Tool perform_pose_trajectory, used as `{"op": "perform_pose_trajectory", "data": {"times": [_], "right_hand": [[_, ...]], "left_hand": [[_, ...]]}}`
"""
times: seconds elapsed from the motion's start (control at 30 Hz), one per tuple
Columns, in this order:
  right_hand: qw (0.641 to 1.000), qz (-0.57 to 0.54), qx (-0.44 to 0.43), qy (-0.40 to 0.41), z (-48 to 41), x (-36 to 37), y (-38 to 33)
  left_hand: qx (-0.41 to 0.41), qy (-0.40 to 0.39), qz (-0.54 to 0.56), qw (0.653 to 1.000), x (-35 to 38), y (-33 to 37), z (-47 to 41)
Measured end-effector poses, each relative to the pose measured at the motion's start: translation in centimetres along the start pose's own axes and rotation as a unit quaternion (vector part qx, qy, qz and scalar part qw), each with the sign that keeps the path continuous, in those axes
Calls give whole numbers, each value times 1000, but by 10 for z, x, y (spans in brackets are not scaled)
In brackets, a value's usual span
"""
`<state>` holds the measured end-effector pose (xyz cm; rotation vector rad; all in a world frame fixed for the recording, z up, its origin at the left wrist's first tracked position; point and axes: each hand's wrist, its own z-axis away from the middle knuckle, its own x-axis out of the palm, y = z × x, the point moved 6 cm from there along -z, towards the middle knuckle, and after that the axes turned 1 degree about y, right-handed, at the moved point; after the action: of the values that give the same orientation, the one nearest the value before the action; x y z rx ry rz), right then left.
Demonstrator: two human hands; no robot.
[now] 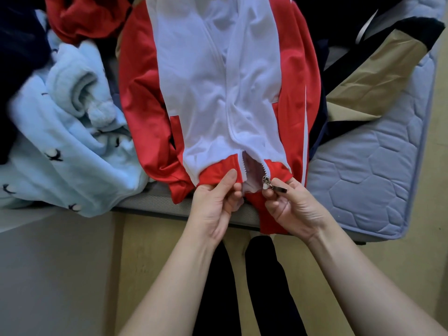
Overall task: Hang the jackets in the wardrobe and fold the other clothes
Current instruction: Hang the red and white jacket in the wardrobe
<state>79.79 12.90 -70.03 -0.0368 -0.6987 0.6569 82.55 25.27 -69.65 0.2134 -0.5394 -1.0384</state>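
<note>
— Zipping the jacket [213, 98] at the mattress [363, 170] edge? Left hand [214, 209] pinches the hem [218, 175], right hand [293, 209] pinches the zip slider [266, 183].
— Best seat the pin fully, hem taut, before pulling up.

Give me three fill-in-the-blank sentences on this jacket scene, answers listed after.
1. The jacket lying on the mattress is white and ____.
2. The right hand grips its hem beside the metal pull of the ____.
3. The fleece garment left of the jacket is light ____.
Missing words: red; zipper; blue.
</note>
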Motion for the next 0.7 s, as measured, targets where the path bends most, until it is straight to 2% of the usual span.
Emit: {"op": "perform_pose_trajectory", "data": {"times": [0.13, 0.33, 0.7], "right_hand": [[999, 17, -36, -3, 7, 18, 4], [996, 20, -73, 51, 21, 32, 10], [989, -48, -101, 93, 26, 45, 18]], "left_hand": [[66, -28, -58, 996, 9, 19, 15], [127, -46, -54, 989, 19, 23, 24], [176, 19, -64, 982, 17, 33, 37]]}}
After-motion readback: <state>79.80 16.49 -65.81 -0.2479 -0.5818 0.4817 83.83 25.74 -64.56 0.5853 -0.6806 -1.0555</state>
